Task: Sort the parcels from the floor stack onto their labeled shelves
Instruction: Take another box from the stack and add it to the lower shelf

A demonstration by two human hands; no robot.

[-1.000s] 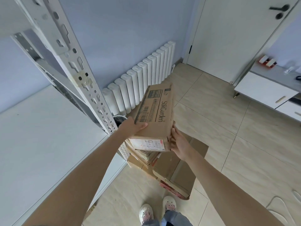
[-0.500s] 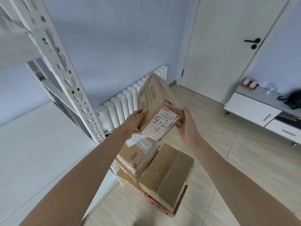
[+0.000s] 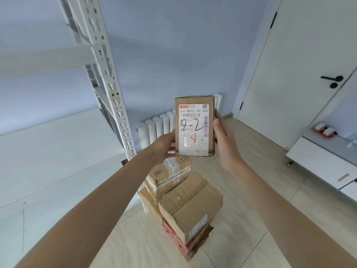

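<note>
Up at chest height, both hands hold a flat cardboard parcel (image 3: pixel 195 126) on end, its labelled face turned toward the camera. The left hand (image 3: pixel 164 147) makes its grip at the lower left edge, fingers curled behind the box and mostly hidden; the right hand (image 3: pixel 225 138) lies along the right edge with fingers fairly straight and pressed flat against the side. A white shipping label (image 3: pixel 193 128) covers most of the face, with a barcode, "2-2" handwritten in black marker and a small red mark below it. Directly beneath the held parcel, on the tiled floor (image 3: pixel 251 219), stands the floor stack (image 3: pixel 179 202) of brown cartons: a taped box on top at the left, a larger carton tilted at the right, and a red box at the bottom. To the left rises a white slotted shelf upright (image 3: pixel 108 80), with a white shelf board (image 3: pixel 48 161) spreading out at lower left. Behind the parcel a white radiator (image 3: pixel 156 128) stands against the blue wall. A white door (image 3: pixel 301 74) with a black handle is at right, and a white drawer cabinet (image 3: pixel 326 167) sits beside it.
</note>
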